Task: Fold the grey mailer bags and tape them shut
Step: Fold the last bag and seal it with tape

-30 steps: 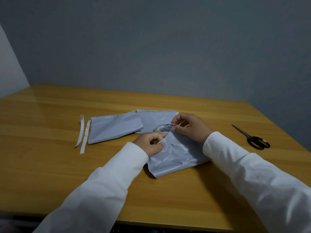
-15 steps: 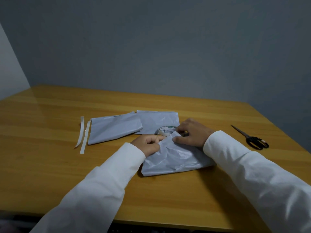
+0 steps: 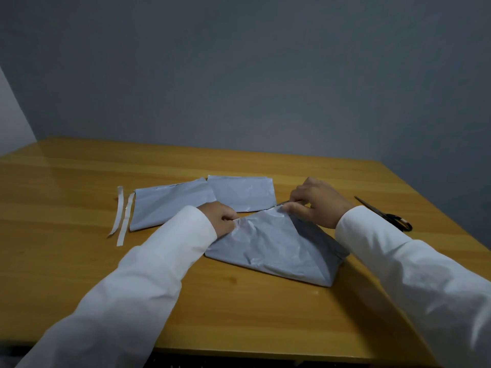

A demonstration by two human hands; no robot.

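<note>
A crumpled grey mailer bag (image 3: 273,245) lies folded in front of me on the wooden table (image 3: 79,261). My left hand (image 3: 220,220) pinches its upper left edge with curled fingers. My right hand (image 3: 317,203) pinches the bag's top corner, fingers curled. Two other folded grey mailer bags lie behind it: one at the left (image 3: 170,203) and one at the middle (image 3: 241,192), flat on the table. The tape roll is hidden from view.
Two white paper strips (image 3: 122,216) lie left of the folded bags. Black scissors (image 3: 390,216) lie at the right near the table's edge. The grey wall stands behind the table.
The near bag has been pulled and spread wider to the right. My hands moved apart along its top edge. The tape roll seen earlier between my hands is no longer visible.
</note>
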